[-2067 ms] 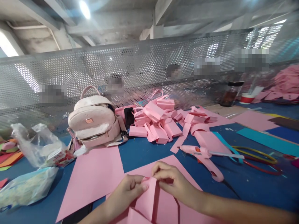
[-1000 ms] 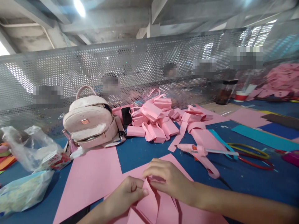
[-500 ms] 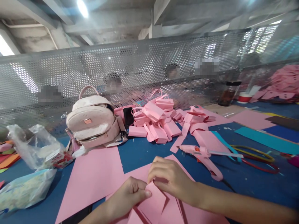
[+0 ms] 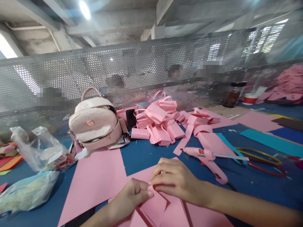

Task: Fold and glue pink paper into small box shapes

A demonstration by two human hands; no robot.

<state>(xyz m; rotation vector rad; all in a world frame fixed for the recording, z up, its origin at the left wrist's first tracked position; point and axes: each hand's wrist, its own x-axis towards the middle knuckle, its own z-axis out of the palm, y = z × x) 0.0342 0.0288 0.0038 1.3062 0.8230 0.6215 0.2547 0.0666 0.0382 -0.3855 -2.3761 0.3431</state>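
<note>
Both my hands work a folded piece of pink paper [image 4: 153, 206] at the bottom centre. My left hand [image 4: 131, 198] pinches its upper edge between thumb and fingers. My right hand [image 4: 174, 181] presses down on the fold from the right, fingertips meeting the left hand's. The piece lies on a larger pink sheet [image 4: 139, 173] on the blue table [image 4: 142, 153].
Another pink sheet [image 4: 94, 179] lies to the left. A pale pink backpack [image 4: 96, 124], a heap of folded pink paper pieces [image 4: 157, 123] and a glue gun [image 4: 201, 153] sit behind. Plastic bags [image 4: 35, 151] lie far left. A perforated metal screen [image 4: 142, 69] closes the back, people behind it.
My right hand has slid down and flattened over the fold, pressing the raised paper flap lower. My left hand keeps its pinch on the paper's edge.
</note>
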